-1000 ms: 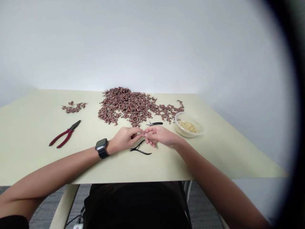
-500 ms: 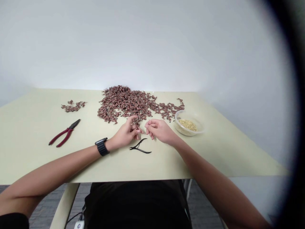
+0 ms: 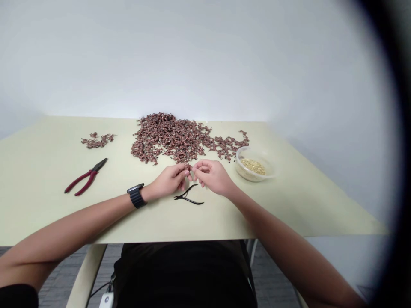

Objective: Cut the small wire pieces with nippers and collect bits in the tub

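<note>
Table (image 3: 289,209): pale yellow; clock centred where the hands meet.
Big pile (image 3: 170,137): brown pieces, 11 o'clock, trailing to 2.
Left hand (image 3: 168,180): thumb and finger pinching one brown piece (image 3: 188,167).
Right hand (image 3: 215,176): fingertips together right beside that piece; cannot tell whether they grip it.
Bowl (image 3: 238,160): clear, yellow bits (image 3: 253,167) inside, 3 o'clock.
Pliers (image 3: 93,172): red-handled, 9 o'clock.
Small pile (image 3: 99,141): brown, toward 10 o'clock.
Nippers (image 3: 184,197): black, 6 o'clock.
Pinched piece: clock's centre.

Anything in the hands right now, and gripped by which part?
The left hand pinches a small reddish-brown piece, with the right hand close beside it. Which part is gripped is too small to tell.
</note>
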Tool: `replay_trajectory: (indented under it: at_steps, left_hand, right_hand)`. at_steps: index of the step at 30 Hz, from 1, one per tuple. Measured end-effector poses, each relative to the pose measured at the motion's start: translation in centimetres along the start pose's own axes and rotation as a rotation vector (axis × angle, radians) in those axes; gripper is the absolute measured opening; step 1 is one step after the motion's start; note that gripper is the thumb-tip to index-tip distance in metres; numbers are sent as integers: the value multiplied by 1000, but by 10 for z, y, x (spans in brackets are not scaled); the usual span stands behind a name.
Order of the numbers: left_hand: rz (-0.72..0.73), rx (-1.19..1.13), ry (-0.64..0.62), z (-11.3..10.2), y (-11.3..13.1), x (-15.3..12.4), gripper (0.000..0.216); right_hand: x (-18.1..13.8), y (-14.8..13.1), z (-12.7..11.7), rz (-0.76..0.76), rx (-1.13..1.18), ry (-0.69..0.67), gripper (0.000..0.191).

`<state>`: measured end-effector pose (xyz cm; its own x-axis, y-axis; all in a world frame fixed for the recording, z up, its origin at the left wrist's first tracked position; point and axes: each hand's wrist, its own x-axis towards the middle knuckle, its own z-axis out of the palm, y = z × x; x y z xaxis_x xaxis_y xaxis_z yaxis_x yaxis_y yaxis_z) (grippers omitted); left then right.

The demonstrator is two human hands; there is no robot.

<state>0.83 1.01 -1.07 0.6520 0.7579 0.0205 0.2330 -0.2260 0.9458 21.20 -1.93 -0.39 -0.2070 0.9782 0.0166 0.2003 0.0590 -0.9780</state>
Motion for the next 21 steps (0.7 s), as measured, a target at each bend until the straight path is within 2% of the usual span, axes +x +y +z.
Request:
replay_trajectory:
  at_steps: [11,17,21]
  left_hand:
    - [-18,99,5,2,7,-5,34]
    - [156,443,85,2,11,-6,31]
    - [190,604,83,3,8,-6,29]
  right_hand:
    - [-3,-3,5,27,-47,29,12]
    - [-4,-8,9,69,-53,70,9]
    - [-4,-10,11,98,-31,66,6]
